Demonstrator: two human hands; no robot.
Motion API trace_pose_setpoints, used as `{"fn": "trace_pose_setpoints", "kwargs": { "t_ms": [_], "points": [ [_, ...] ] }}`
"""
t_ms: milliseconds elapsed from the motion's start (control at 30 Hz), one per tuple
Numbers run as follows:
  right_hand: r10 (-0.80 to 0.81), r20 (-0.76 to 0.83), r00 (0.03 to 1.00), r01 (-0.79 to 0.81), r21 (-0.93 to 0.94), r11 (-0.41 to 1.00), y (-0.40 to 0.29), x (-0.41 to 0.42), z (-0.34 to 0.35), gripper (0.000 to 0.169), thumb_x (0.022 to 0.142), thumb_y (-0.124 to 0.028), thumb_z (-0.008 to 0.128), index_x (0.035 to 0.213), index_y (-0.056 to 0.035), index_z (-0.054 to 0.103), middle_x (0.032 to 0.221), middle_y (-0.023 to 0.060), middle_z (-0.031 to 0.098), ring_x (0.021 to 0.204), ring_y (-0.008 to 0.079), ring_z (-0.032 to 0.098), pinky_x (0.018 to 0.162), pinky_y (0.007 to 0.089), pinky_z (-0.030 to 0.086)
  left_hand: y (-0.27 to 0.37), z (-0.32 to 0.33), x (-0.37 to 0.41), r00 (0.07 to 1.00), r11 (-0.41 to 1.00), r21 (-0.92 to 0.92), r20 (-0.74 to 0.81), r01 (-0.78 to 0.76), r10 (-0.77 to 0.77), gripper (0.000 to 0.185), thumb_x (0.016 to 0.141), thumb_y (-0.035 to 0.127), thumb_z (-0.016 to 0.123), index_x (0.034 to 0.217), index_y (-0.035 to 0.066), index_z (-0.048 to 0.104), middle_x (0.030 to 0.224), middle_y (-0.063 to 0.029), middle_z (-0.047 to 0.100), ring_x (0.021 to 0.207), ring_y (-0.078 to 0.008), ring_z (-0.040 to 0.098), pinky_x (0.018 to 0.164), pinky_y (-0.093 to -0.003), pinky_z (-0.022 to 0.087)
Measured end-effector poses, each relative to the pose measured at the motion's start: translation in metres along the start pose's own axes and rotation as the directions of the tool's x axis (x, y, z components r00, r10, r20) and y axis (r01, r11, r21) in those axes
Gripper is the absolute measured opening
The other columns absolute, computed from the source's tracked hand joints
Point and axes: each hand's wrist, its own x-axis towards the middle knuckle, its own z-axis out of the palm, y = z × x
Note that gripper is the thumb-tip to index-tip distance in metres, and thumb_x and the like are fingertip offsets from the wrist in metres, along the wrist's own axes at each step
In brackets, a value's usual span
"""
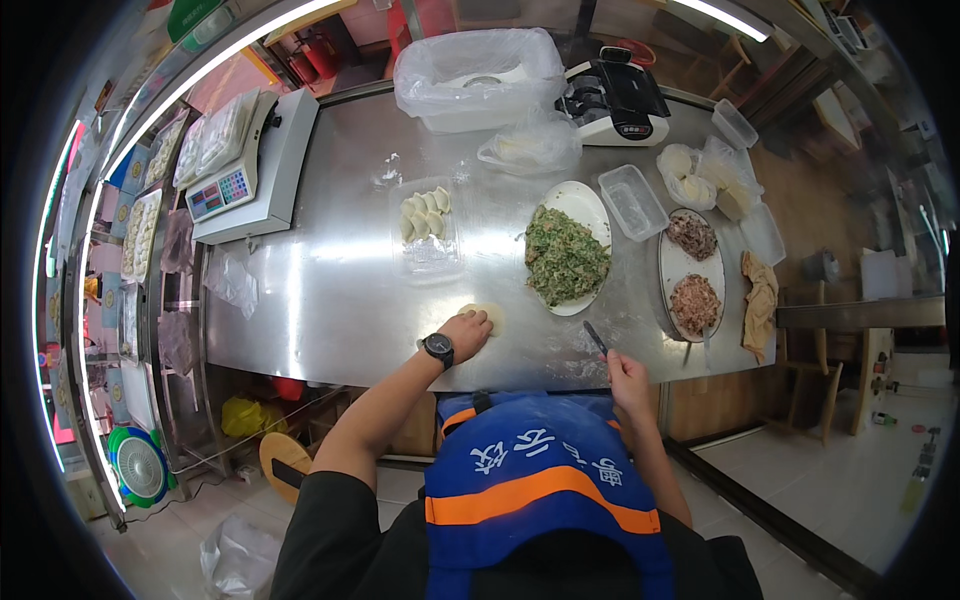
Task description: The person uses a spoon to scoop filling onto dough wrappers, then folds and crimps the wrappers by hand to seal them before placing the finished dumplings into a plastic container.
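Observation:
My left hand (466, 335), with a black watch on the wrist, rests its curled fingers on a round dough wrapper (491, 319) that lies flat on the steel table. Whether the fingers pinch the dough is hidden under the hand. In my right hand (628, 381) is a dark, narrow spreading tool (595, 337), its tip pointing away from me just above the tabletop. Beyond it stands a white oval plate (592, 202) heaped with chopped green filling (564, 255). Farther off, folded dumplings (425, 214) sit in rows in a clear plastic tray (427, 259).
Right of the green filling are an empty clear container (634, 202) and an oval dish (694, 274) with two meat mounds. A tan cloth (759, 304) lies at the right edge. Behind stand a bag-lined white tub (480, 75) and a black-and-white machine (619, 101); a scale (225, 191) is left.

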Motion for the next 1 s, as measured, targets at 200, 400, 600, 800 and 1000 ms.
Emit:
{"fn": "trace_pose_setpoints", "kwargs": {
  "t_ms": [200,400,600,800,1000],
  "points": [
    [-0.161,-0.060,0.985,0.146,-0.199,0.969,-0.013,0.015,0.002,0.032,0.089,-0.030,0.059,0.098,-0.0016,0.069,0.063,0.0050,0.059,0.055,0.0118,0.053,0.054,0.0277,0.042,0.010,-0.024,0.005,0.967,0.954,-0.274,-0.184,0.122,-0.176,0.011,0.083,0.014,0.056,0.085,0.003,0.059,0.088,-0.0134,0.061,0.079,-0.0281,0.060,0.074,-0.0366,0.050],
    [-0.330,-0.059,0.942,0.243,-0.557,0.794,-0.041,0.061,0.050,0.028,0.087,-0.031,0.058,0.105,-0.0125,0.069,0.080,0.0102,0.067,0.069,0.0235,0.063,0.062,0.0336,0.046,0.030,-0.015,0.027,0.744,-0.525,-0.834,0.241,-0.169,-0.623,0.022,0.085,0.017,0.056,0.103,0.004,0.057,0.099,-0.0089,0.063,0.088,-0.0223,0.063,0.080,-0.0357,0.052],
    [-0.278,0.000,0.961,0.219,-0.615,0.757,-0.049,0.074,0.051,0.028,0.086,-0.034,0.056,0.103,-0.0171,0.070,0.086,0.0125,0.068,0.080,0.0323,0.065,0.069,0.0389,0.049,0.047,-0.025,0.042,0.730,-0.508,-0.828,0.195,-0.235,-0.655,0.034,0.096,0.030,0.052,0.113,0.001,0.055,0.106,-0.0070,0.063,0.093,-0.0174,0.063,0.082,-0.0337,0.052],
    [-0.301,0.023,0.953,0.253,-0.606,0.754,-0.030,0.089,0.059,0.028,0.086,-0.033,0.057,0.101,-0.0127,0.070,0.078,0.0144,0.067,0.073,0.0313,0.064,0.065,0.0383,0.049,0.046,0.061,0.071,0.536,-0.389,-0.920,0.353,0.049,-0.767,0.037,0.094,0.031,0.056,0.108,-0.003,0.062,0.093,-0.0061,0.066,0.081,-0.0129,0.061,0.071,-0.0274,0.048],
    [-0.224,0.081,0.971,0.232,-0.532,0.815,-0.020,0.104,0.058,0.029,0.085,-0.031,0.059,0.097,-0.0078,0.071,0.068,0.0153,0.064,0.062,0.0253,0.064,0.060,0.0358,0.048,0.070,0.067,0.118,0.439,-0.531,-0.848,0.480,0.009,-0.760,0.038,0.093,0.028,0.057,0.103,-0.008,0.063,0.092,-0.0105,0.066,0.079,-0.0163,0.061,0.070,-0.0309,0.049]
  ]
}}
